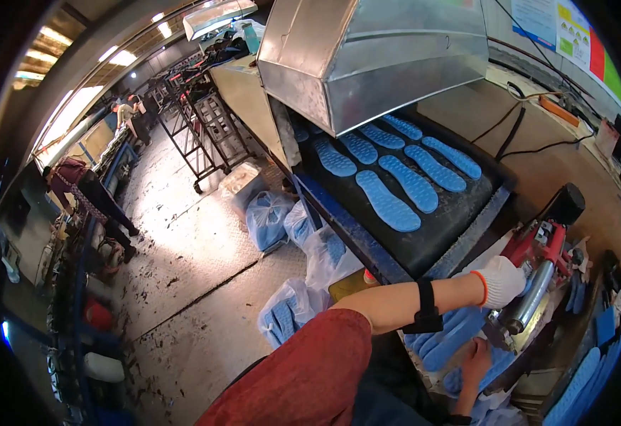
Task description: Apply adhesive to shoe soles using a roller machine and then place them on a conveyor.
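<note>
My left hand (502, 281), in a white knit glove with an orange cuff, reaches to the red machine (520, 245) with a silver cylinder (536, 295). Its fingers look curled in beside the cylinder; what they hold is hidden. Lower down, my bare right hand (477, 361) is closed on a blue insole (499, 363) at the stack's near end. More blue insoles (452, 337) lie stacked beneath my left forearm. Dimpled blue insoles (389, 202) rest in rows on the black conveyor belt (442, 238), coming out from under a metal hood (396, 71).
Clear plastic bags of blue insoles (285, 309) stand on the floor left of the conveyor. A wheeled black rack (197, 135) is farther back. Another person (83, 188) bends over a line at the left. More insoles (577, 387) stand upright at the lower right.
</note>
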A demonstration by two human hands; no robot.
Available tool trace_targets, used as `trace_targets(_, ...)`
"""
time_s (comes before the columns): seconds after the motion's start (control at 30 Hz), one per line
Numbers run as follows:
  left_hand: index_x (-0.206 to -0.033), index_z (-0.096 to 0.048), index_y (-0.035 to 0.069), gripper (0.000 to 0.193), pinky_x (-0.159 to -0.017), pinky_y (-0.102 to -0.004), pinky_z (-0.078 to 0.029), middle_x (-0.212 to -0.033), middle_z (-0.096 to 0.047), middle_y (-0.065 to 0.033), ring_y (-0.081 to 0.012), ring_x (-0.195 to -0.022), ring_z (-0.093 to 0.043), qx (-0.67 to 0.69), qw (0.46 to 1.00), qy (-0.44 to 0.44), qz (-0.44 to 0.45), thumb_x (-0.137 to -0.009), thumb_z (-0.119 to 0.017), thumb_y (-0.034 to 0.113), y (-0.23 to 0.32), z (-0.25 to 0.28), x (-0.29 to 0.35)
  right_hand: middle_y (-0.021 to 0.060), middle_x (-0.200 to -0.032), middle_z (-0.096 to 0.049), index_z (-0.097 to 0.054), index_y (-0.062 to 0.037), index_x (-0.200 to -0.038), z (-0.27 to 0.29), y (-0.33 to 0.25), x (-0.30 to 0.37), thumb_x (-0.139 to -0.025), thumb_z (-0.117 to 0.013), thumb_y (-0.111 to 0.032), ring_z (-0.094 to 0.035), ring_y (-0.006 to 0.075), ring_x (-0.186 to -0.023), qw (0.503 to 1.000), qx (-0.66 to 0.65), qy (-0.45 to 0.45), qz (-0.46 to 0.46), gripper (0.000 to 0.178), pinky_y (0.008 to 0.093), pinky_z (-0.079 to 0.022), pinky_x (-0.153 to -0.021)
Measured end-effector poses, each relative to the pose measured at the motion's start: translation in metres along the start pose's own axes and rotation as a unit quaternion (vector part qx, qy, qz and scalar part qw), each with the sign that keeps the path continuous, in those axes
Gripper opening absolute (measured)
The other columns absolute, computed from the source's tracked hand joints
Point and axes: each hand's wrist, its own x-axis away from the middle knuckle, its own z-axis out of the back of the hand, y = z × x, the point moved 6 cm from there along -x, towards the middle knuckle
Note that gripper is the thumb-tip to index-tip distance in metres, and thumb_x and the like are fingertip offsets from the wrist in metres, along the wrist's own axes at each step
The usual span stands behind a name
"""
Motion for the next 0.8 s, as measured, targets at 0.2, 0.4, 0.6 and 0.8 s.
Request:
trace_targets(0.2, -0.118, -0.055, 0.005, 0.048, -0.086, -0.0391, -0.047, -0.11, -0.058, -0.0191, -0.0361, -0.099, -0.057, 0.211, 0.968, 0.01, -0.135, -0.07, -0.05, 0.009, -0.018, 0.011, 0.043, 0.0166, -0.072, -0.059, -0.063, -0.0087, -0.085, -0.009, 0.012, 0.01, -0.078, -0.058, -0.01, -0.059, 0.0348, -0.066, 0.989, 0.126, 0.066, 0.036, 0.009, 0.0473, -0.045, -0.056)
trace_targets(0.4, -0.118, -0.052, -0.003, 0.04, -0.09, -0.029, -0.042, -0.11, -0.059, -0.0087, -0.0164, -0.102, -0.055, 0.723, 0.66, 0.114, 0.169, -0.078, -0.051, -0.001, -0.082, -0.033, 0.043, 0.016, -0.066, -0.056, -0.059, -0.0041, -0.068, -0.006, -0.005, -0.006, -0.073, -0.061, -0.013, -0.057, 0.0349, -0.065, 0.998, 0.0, 0.069, -0.008, 0.01, 0.0455, -0.046, -0.056)
trace_targets(0.6, -0.126, -0.038, -0.002, 0.035, -0.097, -0.0446, -0.043, -0.124, -0.048, -0.0149, -0.0283, -0.111, -0.053, 0.904, 0.383, 0.16, 0.107, -0.091, -0.043, 0.0, -0.052, -0.053, -0.005, 0.0152, -0.068, -0.056, -0.059, -0.0034, -0.07, 0.005, -0.007, -0.002, -0.073, -0.062, -0.013, -0.057, 0.0341, -0.067, 0.997, 0.015, 0.069, -0.011, 0.01, 0.0452, -0.046, -0.058)
trace_targets(0.8, -0.123, -0.042, -0.004, 0.032, -0.094, -0.0396, -0.044, -0.119, -0.053, -0.0141, -0.0243, -0.109, -0.054, 0.875, 0.434, 0.197, 0.081, -0.092, -0.044, 0.005, -0.044, -0.052, 0.011, 0.0166, -0.066, -0.054, -0.059, -0.0028, -0.066, -0.001, -0.004, -0.002, -0.073, -0.061, -0.013, -0.056, 0.0344, -0.065, 0.998, 0.012, 0.055, -0.03, 0.013, 0.0452, -0.046, -0.057)
